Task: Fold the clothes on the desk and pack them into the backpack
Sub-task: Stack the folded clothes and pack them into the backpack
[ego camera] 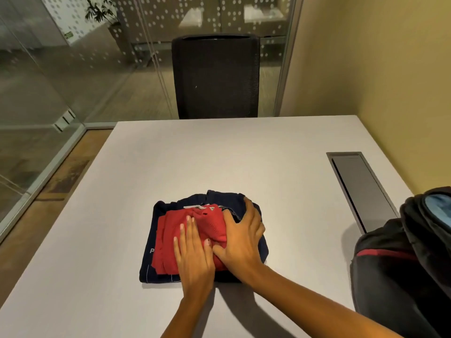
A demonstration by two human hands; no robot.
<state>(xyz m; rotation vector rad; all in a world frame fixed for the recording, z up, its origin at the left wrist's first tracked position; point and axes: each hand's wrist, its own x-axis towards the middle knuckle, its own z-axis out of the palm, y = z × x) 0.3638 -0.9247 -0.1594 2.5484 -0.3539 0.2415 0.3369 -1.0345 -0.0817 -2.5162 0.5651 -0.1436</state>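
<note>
Fingers straight and gripping nothing, the left hand [194, 252] and right hand [241, 242] are pressing the soft red mesh folded garment [168, 240] beneath them, atop a navy folded garment [151, 264]; this limp stack probably needs scooping under both sides.

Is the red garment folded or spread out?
Folded: the red garment lies as a compact rectangle atop the navy garment.

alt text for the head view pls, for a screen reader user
The left hand and right hand lie flat on a folded red garment stacked on a folded navy garment on a white desk. A black backpack sits at the desk's right edge, and a black chair stands at the far side.
</note>
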